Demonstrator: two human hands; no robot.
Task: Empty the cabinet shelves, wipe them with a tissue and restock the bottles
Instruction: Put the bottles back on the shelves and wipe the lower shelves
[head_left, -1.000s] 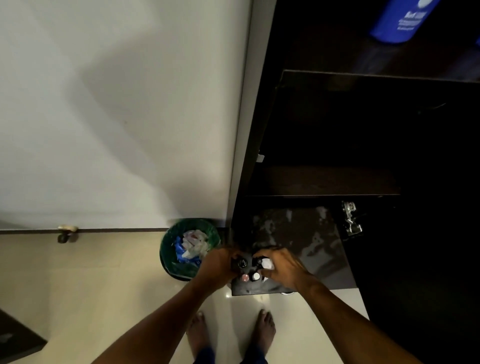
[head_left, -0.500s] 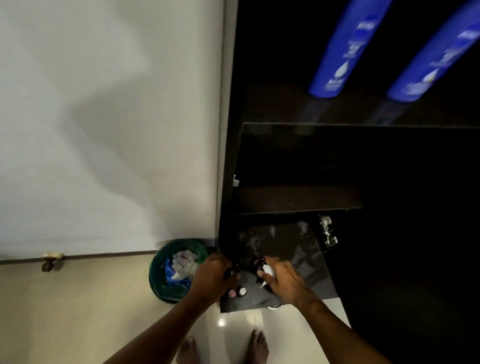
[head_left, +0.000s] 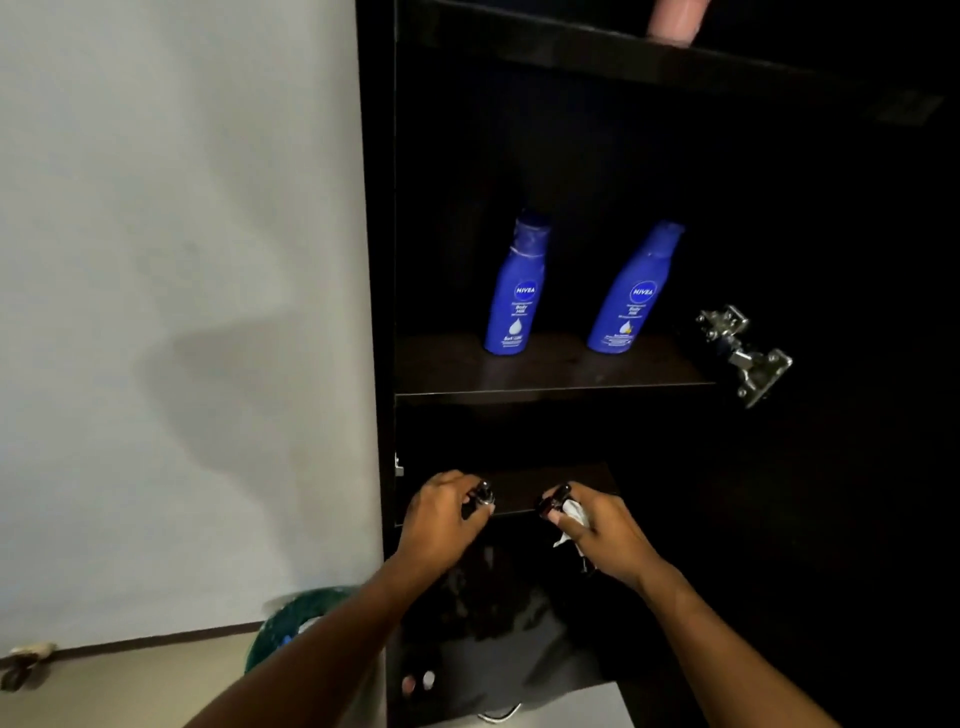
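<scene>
My left hand (head_left: 441, 519) grips a small dark bottle (head_left: 482, 496) at the front edge of the lower cabinet shelf (head_left: 550, 486). My right hand (head_left: 597, 535) holds another small dark bottle (head_left: 555, 500) together with a crumpled white tissue (head_left: 574, 519), just right of the left hand. Two blue lotion bottles, one to the left (head_left: 514, 291) and one to the right (head_left: 631, 293), stand upright on the middle shelf (head_left: 550, 376). Two small bottles (head_left: 418, 682) remain on the dark glossy surface (head_left: 498, 660) below my arms.
A green waste bin (head_left: 296, 618) with paper in it stands on the floor left of the cabinet. Metal hinges (head_left: 743, 351) stick out at the cabinet's right side. A pink object (head_left: 675, 21) sits on the top shelf. A white wall fills the left.
Both hands have lifted small bottles from the low glossy surface up to the lower shelf. My view has tilted upward, so the blue bottles and upper shelves show.
</scene>
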